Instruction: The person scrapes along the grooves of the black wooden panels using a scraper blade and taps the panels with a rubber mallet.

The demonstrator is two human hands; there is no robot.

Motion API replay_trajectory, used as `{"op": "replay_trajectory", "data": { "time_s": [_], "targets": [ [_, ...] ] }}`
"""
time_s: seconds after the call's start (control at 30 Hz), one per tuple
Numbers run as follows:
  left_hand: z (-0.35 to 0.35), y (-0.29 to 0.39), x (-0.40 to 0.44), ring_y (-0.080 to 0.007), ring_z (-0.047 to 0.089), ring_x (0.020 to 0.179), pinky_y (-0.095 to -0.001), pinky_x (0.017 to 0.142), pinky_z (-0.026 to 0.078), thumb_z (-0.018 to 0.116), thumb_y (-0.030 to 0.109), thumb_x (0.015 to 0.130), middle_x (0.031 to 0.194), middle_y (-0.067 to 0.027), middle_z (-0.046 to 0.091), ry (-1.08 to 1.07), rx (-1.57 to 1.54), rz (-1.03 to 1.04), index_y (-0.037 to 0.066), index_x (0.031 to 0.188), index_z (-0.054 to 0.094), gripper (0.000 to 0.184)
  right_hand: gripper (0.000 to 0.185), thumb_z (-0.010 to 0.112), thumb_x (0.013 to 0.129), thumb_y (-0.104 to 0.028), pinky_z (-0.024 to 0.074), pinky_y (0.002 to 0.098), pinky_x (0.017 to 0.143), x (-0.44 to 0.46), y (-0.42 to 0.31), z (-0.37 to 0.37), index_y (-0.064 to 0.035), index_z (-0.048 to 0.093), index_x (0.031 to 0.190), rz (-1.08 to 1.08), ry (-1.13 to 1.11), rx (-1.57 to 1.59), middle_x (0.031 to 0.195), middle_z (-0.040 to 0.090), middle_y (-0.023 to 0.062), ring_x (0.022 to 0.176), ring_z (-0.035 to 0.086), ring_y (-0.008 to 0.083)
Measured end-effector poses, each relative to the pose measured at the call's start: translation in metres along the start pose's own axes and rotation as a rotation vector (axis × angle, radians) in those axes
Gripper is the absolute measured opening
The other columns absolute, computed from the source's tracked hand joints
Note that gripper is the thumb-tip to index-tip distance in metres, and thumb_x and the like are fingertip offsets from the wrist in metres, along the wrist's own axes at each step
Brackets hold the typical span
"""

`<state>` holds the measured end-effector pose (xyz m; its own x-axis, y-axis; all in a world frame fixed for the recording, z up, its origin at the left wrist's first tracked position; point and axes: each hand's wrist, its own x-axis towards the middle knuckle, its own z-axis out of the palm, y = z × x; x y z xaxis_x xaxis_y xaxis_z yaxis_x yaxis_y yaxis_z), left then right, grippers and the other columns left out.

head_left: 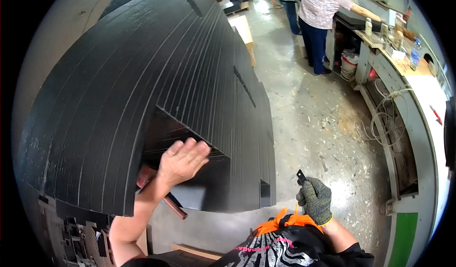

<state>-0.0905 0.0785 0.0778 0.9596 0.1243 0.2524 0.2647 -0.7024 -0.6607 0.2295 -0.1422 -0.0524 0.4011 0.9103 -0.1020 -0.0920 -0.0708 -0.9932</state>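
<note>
My left hand (184, 160), bare, is stretched out flat at the edge of the stacked black panels (190, 77); whether it touches them I cannot tell. The panels stand in a dense row, with a recess in the front under this hand. Behind my left forearm lies a reddish tool with a brown handle (175, 207), partly hidden. My right hand (315, 199) wears a dark knitted glove and is closed around a small flat black tool with a hole (300, 176). Most of that tool is hidden in the fist.
On the right runs a long workbench (422, 89) with a bottle (415, 53), a red pen-like item (435, 115) and coiled hose (380, 115). A bucket (349, 64) stands beneath it. Another person (323, 10) works at the far bench. The concrete floor (323, 124) is speckled.
</note>
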Motion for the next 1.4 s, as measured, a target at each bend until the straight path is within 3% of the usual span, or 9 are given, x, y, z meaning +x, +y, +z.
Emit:
{"op": "replay_trajectory", "data": {
  "time_s": [0.13,0.27,0.37,0.4,0.5,0.63,0.77,1.03,1.4],
  "targets": [
    [-0.015,-0.009,0.058,-0.0401,0.014,0.144,-0.0507,0.116,0.015,0.062,0.047,0.085,0.156,-0.0204,0.014,0.158,0.22,-0.218,0.0,0.149,0.018,0.09,0.024,0.056,0.095,-0.018,0.0487,0.0257,0.051,0.003,-0.017,-0.004,0.0031,0.062,0.105,0.082,-0.117,0.064,0.066,0.064,0.0071,0.054,0.06,0.0103],
    [-0.032,0.017,0.07,-0.0266,0.044,0.131,-0.0421,0.113,0.027,0.067,0.047,0.079,0.136,-0.0107,0.052,-0.211,-0.084,-0.072,0.005,0.132,0.053,0.069,0.023,0.055,0.095,-0.018,0.0499,0.0269,0.052,0.006,-0.021,-0.007,0.0018,0.063,0.104,-0.014,-0.18,-0.004,0.065,0.065,0.0072,0.054,0.063,0.0123],
    [-0.029,0.012,0.043,-0.0268,0.041,0.134,-0.0429,0.112,0.03,0.069,0.04,0.079,0.137,-0.0123,0.051,0.041,-0.017,-0.051,0.006,0.127,0.059,0.059,0.025,0.054,0.096,-0.019,0.049,0.0261,0.05,0.004,-0.015,-0.001,0.0032,0.063,0.103,0.021,-0.13,0.024,0.064,0.064,0.0077,0.053,0.06,0.0118],
    [-0.03,0.01,0.042,-0.0433,0.038,0.132,-0.0514,0.108,0.032,0.072,0.035,0.079,0.137,-0.027,0.045,0.115,0.053,-0.186,-0.006,0.127,0.052,0.067,0.026,0.054,0.097,-0.019,0.048,0.0254,0.049,0.004,-0.013,0.0,0.0047,0.063,0.102,0.031,-0.115,0.027,0.063,0.063,0.0078,0.051,0.058,0.0113],
    [-0.035,0.0,0.062,-0.0529,0.024,0.136,-0.0567,0.109,0.027,0.066,0.031,0.084,0.15,-0.0318,0.021,0.244,0.162,-0.374,-0.01,0.144,0.024,0.084,0.027,0.054,0.097,-0.02,0.0472,0.0253,0.048,0.005,-0.002,0.001,0.0048,0.062,0.102,0.058,-0.133,0.075,0.063,0.062,0.0078,0.051,0.058,0.0115],
    [-0.024,0.014,0.071,-0.0504,0.021,0.138,-0.0572,0.11,0.026,0.063,0.031,0.086,0.151,-0.0304,0.02,0.227,0.229,-0.408,-0.01,0.143,0.025,0.079,0.024,0.055,0.095,-0.017,0.0502,0.0262,0.052,0.011,-0.006,-0.006,0.0039,0.062,0.104,0.052,-0.198,0.038,0.066,0.066,0.0091,0.055,0.063,0.0124],
    [-0.028,0.038,0.042,-0.0466,0.05,0.116,-0.0551,0.103,0.037,0.066,0.031,0.083,0.122,-0.0208,0.055,0.035,0.168,-0.337,-0.001,0.117,0.059,0.047,0.024,0.054,0.096,-0.017,0.0485,0.0253,0.05,0.02,-0.002,-0.011,0.0045,0.062,0.104,0.016,-0.263,-0.006,0.064,0.064,0.0083,0.053,0.06,0.0116],
    [-0.061,0.054,0.054,-0.0488,0.038,0.129,-0.0499,0.104,0.037,0.071,0.028,0.081,0.136,-0.0253,0.046,-0.029,0.097,-0.722,-0.007,0.127,0.049,0.062,0.023,0.057,0.095,-0.018,0.0492,0.025,0.051,0.052,0.003,-0.01,0.0024,0.063,0.102,0.038,-0.472,-0.066,0.065,0.066,0.0062,0.054,0.06,0.0095],
    [-0.047,0.11,0.052,-0.0376,0.052,0.121,-0.0429,0.1,0.043,0.073,0.013,0.079,0.13,-0.021,0.054,0.143,-0.142,-1.066,-0.005,0.13,0.05,0.058,0.015,0.061,0.086,-0.01,0.0494,0.0348,0.054,0.088,-0.012,0.035,-0.0024,0.065,0.098,-0.86,-0.526,-0.424,0.073,0.065,0.0123,0.059,0.065,0.0249]
  ]
}}
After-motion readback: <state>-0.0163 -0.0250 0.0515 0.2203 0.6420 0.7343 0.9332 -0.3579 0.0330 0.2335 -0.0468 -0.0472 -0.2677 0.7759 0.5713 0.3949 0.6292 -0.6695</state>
